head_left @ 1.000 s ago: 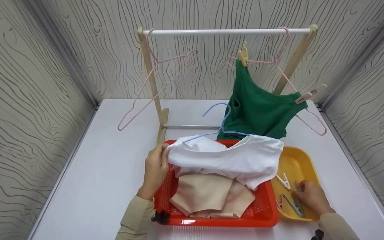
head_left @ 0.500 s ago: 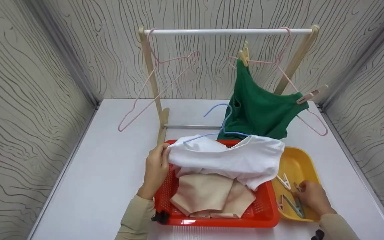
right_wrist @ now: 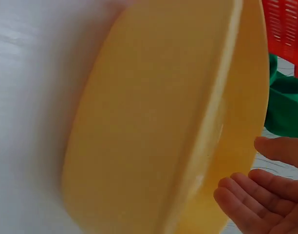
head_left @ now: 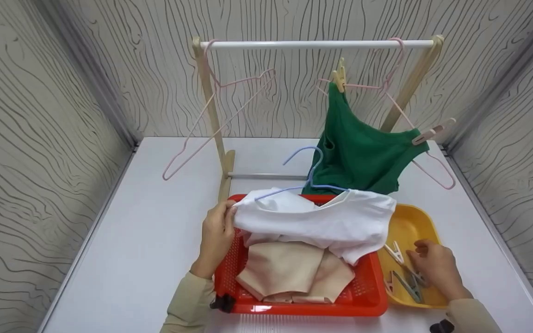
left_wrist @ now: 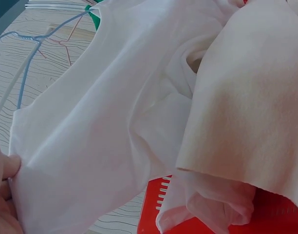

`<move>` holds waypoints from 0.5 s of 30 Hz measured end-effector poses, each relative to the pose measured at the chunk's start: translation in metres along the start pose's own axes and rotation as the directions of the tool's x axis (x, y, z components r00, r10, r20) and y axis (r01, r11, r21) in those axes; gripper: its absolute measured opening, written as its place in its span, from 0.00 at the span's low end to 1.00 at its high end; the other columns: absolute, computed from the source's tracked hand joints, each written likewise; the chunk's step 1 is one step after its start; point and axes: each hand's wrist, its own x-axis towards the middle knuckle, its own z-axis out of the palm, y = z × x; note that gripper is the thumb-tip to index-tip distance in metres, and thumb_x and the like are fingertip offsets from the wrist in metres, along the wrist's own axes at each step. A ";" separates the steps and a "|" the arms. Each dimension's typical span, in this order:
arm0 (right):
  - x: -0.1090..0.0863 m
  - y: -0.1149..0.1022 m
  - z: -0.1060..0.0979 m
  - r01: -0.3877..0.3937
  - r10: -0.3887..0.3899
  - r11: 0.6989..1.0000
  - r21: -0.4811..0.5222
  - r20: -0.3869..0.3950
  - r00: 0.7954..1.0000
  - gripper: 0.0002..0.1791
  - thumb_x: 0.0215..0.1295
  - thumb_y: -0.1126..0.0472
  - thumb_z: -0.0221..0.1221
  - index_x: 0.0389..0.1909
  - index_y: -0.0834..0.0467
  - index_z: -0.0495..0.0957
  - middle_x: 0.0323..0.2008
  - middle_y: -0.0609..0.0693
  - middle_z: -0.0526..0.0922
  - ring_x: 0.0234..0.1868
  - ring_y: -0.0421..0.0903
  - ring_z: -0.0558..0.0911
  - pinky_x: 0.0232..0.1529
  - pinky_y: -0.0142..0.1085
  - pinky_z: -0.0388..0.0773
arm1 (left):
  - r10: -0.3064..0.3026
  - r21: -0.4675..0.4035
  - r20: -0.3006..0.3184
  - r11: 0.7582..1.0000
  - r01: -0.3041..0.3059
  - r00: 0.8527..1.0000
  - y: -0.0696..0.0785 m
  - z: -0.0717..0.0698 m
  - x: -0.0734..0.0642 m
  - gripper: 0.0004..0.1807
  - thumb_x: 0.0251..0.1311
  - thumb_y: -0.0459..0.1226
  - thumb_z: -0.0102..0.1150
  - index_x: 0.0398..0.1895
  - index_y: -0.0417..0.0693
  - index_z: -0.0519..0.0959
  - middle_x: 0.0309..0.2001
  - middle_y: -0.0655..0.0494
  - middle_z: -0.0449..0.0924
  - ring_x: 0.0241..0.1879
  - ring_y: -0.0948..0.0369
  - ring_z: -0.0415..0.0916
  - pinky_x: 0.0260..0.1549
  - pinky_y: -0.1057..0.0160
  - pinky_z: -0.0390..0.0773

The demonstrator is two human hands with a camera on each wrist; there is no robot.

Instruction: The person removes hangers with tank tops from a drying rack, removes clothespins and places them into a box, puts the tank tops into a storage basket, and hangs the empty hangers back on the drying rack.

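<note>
My left hand (head_left: 216, 236) pinches the shoulder of a white sleeveless top (head_left: 312, 222), also filling much of the left wrist view. A blue hanger (head_left: 313, 178) runs inside the top, its hook standing up above the neckline. My right hand (head_left: 436, 267) is over the yellow basin (head_left: 417, 222), fingers loosely bent and holding nothing; the right wrist view shows bare fingers (right_wrist: 258, 192) beside the basin wall. In the basin lie several clothespins, among them a white clothespin (head_left: 394, 253) and a grey-green clothespin (head_left: 407, 287).
A red basket (head_left: 322, 309) under the white top holds folded beige cloth (head_left: 285, 268). Behind stands a rack with a white rail (head_left: 317, 44). A pink hanger (head_left: 243, 81) hangs at its left; a green garment (head_left: 363, 148) is clipped to another pink hanger at its right.
My right hand has drawn back slightly up and right from the clothespins, and a grey one it touched now lies uncovered. The blue hanger's hook has dipped a little; my left hand keeps its grip.
</note>
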 end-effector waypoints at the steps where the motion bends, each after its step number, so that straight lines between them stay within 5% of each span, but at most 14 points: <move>1: -0.002 -0.003 0.000 0.025 -0.025 1.000 -0.001 -0.031 0.999 0.23 0.63 0.60 0.60 0.52 0.75 0.72 0.45 0.72 0.80 0.41 0.60 0.82 0.45 0.48 0.83 | 0.003 0.000 -0.002 1.000 -0.003 1.000 0.000 0.000 0.000 0.06 0.65 0.28 0.53 0.41 0.34 0.77 0.36 0.45 0.82 0.38 0.53 0.79 0.40 0.52 0.81; 9: -0.023 -0.037 -0.005 0.213 -0.196 0.976 0.036 -0.269 0.943 0.18 0.64 0.64 0.59 0.50 0.72 0.74 0.44 0.71 0.82 0.45 0.64 0.83 0.40 0.46 0.84 | 0.001 -0.002 0.000 1.000 -0.001 1.000 0.000 0.000 0.000 0.06 0.65 0.29 0.53 0.40 0.35 0.77 0.36 0.45 0.82 0.37 0.53 0.78 0.40 0.52 0.80; 13: -0.032 -0.054 -0.008 0.297 -0.260 0.954 0.041 -0.381 0.887 0.16 0.63 0.66 0.59 0.50 0.71 0.75 0.44 0.69 0.82 0.45 0.64 0.83 0.43 0.45 0.83 | -0.001 -0.015 0.007 1.000 0.001 1.000 -0.001 0.000 -0.001 0.06 0.66 0.29 0.52 0.41 0.35 0.77 0.36 0.46 0.82 0.37 0.54 0.78 0.40 0.53 0.80; 15: -0.035 -0.061 -0.010 0.342 -0.292 0.939 0.040 -0.435 0.852 0.16 0.62 0.67 0.60 0.49 0.71 0.75 0.44 0.68 0.83 0.44 0.63 0.84 0.43 0.31 0.83 | 0.012 -0.024 0.000 1.000 -0.012 1.000 -0.001 0.000 -0.001 0.06 0.65 0.29 0.52 0.41 0.34 0.77 0.36 0.46 0.82 0.37 0.54 0.78 0.40 0.54 0.80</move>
